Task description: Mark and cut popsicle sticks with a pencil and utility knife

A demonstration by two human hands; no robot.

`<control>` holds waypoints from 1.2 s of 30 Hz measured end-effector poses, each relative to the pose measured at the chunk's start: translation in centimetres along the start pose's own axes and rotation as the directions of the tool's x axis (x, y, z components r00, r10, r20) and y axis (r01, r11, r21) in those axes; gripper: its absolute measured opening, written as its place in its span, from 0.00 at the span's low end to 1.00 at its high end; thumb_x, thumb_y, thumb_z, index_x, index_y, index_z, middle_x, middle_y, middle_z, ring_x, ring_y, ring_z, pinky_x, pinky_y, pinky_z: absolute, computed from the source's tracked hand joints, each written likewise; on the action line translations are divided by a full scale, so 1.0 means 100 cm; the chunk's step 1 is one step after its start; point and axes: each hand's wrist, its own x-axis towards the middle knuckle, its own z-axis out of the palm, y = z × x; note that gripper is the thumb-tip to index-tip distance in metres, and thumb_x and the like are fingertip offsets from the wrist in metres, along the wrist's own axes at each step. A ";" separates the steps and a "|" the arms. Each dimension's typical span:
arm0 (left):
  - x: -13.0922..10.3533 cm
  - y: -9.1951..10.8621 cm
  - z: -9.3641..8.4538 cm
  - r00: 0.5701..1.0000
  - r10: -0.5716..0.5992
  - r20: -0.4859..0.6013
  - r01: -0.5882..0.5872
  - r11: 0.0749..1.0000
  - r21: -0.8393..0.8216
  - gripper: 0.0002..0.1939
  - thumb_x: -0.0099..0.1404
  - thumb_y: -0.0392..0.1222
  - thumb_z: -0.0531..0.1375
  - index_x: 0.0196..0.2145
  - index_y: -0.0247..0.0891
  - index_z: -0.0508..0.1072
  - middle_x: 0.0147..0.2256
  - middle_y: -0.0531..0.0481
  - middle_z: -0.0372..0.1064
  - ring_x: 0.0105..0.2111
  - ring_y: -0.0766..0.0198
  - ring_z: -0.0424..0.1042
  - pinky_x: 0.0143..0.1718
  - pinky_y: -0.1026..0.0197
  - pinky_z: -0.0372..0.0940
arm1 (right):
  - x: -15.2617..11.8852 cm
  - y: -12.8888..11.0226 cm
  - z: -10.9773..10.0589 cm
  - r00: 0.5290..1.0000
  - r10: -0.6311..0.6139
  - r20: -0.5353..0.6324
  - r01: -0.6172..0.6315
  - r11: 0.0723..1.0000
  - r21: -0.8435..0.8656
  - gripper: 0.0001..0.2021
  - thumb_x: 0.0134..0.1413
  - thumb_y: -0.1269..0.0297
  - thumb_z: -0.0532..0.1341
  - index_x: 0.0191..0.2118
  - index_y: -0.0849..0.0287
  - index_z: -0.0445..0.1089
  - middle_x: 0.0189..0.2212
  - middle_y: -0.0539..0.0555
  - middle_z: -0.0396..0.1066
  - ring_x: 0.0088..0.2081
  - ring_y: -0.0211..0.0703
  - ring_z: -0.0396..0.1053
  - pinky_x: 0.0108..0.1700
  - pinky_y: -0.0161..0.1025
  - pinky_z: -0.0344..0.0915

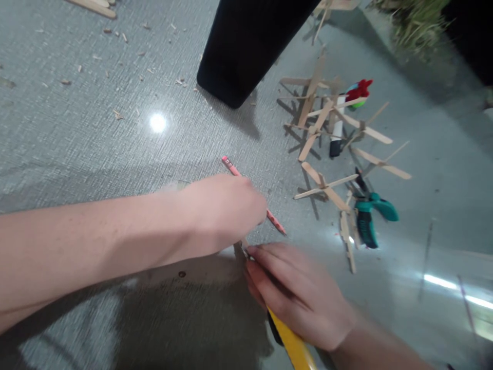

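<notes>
My left hand [227, 210] comes in from the left, closed, its fingertips hidden beneath it. A short end of a wooden craft stick [238, 251] sticks out under it. From the lower right, my right hand [292, 293] is wrapped round a yellow utility knife [290, 339]. The knife's thin metal tip [245, 251] meets the stick's end, close to my left hand. Under and beside my left hand lies a pink pencil [275, 222], its eraser end toward the top left and its point toward the lower right.
Several crossed craft-stick pieces [323, 185] stand at the right, around a white marker [337, 128] and a red pompom-like thing [360, 90]. Teal-handled pliers [365, 221] lie nearby. A large black object [246, 51] is at top centre. Wood chips [117, 114] litter the grey table [77, 144].
</notes>
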 end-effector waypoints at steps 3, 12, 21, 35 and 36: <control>0.006 -0.001 0.000 0.998 -0.012 0.058 0.014 1.000 -0.023 0.10 0.60 0.27 0.60 0.29 0.39 0.79 0.34 0.53 0.78 0.35 0.61 0.74 0.33 0.63 0.62 | 0.003 -0.011 0.003 0.993 0.117 0.003 -0.117 0.993 -0.020 0.07 0.65 0.73 0.58 0.39 0.59 0.74 0.29 0.54 0.80 0.27 0.40 0.79 0.30 0.31 0.78; 0.014 -0.013 0.009 0.995 0.095 0.025 -0.095 0.995 -0.024 0.07 0.58 0.30 0.61 0.25 0.39 0.77 0.29 0.53 0.75 0.30 0.65 0.71 0.28 0.66 0.59 | 0.007 -0.016 0.002 0.974 0.228 -0.014 -0.227 0.973 0.027 0.08 0.65 0.72 0.58 0.38 0.58 0.75 0.30 0.52 0.82 0.26 0.37 0.79 0.30 0.27 0.77; 0.019 -0.015 0.014 0.992 0.129 0.002 -0.129 0.992 -0.019 0.06 0.55 0.32 0.62 0.23 0.40 0.75 0.26 0.55 0.73 0.28 0.65 0.69 0.35 0.65 0.64 | 0.014 -0.013 -0.002 0.965 0.261 0.006 -0.261 0.961 0.097 0.10 0.65 0.72 0.57 0.37 0.56 0.75 0.29 0.51 0.81 0.25 0.36 0.79 0.26 0.27 0.74; 0.016 -0.015 0.019 0.998 0.061 -0.002 -0.060 0.984 -0.167 0.08 0.53 0.30 0.62 0.19 0.38 0.72 0.24 0.55 0.70 0.29 0.64 0.69 0.44 0.62 0.64 | 0.007 -0.009 -0.004 0.958 0.277 0.077 -0.285 0.950 0.124 0.10 0.66 0.72 0.55 0.38 0.58 0.74 0.28 0.52 0.81 0.24 0.37 0.79 0.26 0.26 0.74; 0.017 -0.014 0.018 0.999 0.053 0.011 -0.050 0.982 -0.181 0.09 0.53 0.29 0.62 0.19 0.38 0.72 0.24 0.55 0.69 0.29 0.64 0.69 0.45 0.61 0.64 | 0.007 -0.008 -0.005 0.964 0.256 0.077 -0.264 0.958 0.113 0.09 0.65 0.72 0.56 0.39 0.58 0.74 0.28 0.52 0.80 0.24 0.37 0.79 0.26 0.26 0.74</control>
